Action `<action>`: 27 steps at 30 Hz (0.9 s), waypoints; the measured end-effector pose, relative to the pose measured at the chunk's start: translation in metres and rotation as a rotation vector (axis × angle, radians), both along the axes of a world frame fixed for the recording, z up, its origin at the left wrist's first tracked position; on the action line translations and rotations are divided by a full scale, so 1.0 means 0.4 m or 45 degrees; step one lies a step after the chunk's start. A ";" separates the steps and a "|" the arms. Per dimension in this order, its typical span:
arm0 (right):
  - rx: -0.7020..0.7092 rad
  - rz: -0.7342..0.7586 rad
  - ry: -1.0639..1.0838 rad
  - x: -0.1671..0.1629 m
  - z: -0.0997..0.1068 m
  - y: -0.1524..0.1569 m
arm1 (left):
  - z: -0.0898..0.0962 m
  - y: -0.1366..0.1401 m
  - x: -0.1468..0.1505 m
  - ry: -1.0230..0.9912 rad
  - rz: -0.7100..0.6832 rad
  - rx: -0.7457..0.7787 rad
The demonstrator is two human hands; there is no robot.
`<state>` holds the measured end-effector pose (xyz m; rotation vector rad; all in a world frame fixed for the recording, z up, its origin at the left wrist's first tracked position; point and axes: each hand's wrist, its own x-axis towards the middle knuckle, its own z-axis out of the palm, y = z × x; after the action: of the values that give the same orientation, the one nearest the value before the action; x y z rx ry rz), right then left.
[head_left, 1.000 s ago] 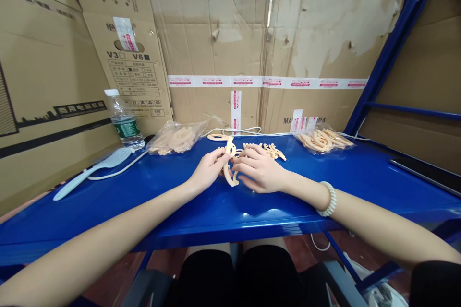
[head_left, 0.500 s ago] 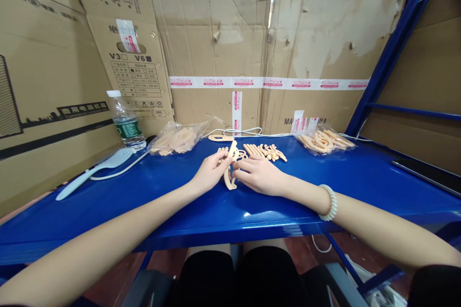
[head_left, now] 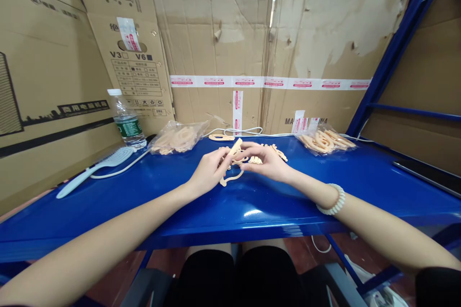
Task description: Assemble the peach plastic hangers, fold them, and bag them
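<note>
Landmark: water bottle (head_left: 127,123), upright on the blue worktop (head_left: 288,211), white cap, green label.

Left hand (head_left: 209,168): to the right of the bottle and nearer the wearer. Fingers clamped on a pale flat piece (head_left: 236,146), one end of it rising above the thumb. A curved pale strip (head_left: 234,177) shows below the fingers; cannot tell whether it belongs to the same piece.

Right hand (head_left: 268,162): farther right of the bottle than the left hand, fingers bent, thumb set below them with a gap. Tips reach close to the held piece; whether they grip anything, cannot tell. Pale beaded bracelet (head_left: 333,200) on the wrist.

Small loose pieces (head_left: 277,152), same pale colour, lie beyond the right hand, well right of the bottle; some partly hidden by the fingers. Flat oval ring (head_left: 221,137) right of the bottle, beyond the left hand.

Clear bag (head_left: 178,137) of pale pieces just right of the bottle. Second bag (head_left: 324,140), similar contents, far to its right. Light blue hairbrush (head_left: 97,169) in front of the bottle, handle pointing left and toward the wearer. White cable (head_left: 245,130) right of the bottle, along the foot of the cardboard (head_left: 219,48). Dark flat slab (head_left: 428,177) at far right from the bottle.
</note>
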<state>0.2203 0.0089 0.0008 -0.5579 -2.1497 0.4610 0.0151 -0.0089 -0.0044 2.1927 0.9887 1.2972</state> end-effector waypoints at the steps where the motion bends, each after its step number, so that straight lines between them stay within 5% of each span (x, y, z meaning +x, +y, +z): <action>1: -0.124 0.061 0.043 -0.001 0.003 0.002 | 0.000 -0.003 0.001 0.044 0.006 0.039; 6: -0.515 0.026 0.326 -0.006 0.006 0.004 | -0.003 -0.003 -0.002 0.219 0.097 0.211; 13: -0.676 -0.056 0.573 -0.008 -0.002 0.008 | -0.007 0.000 -0.009 0.492 0.287 0.365; 27: -1.026 0.270 0.014 -0.019 -0.018 -0.012 | -0.023 0.009 -0.014 1.085 0.411 0.669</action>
<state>0.2129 0.0043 -0.0065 -0.7487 -1.9629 1.4691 0.0094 -0.0054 -0.0135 3.2235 1.4659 0.7542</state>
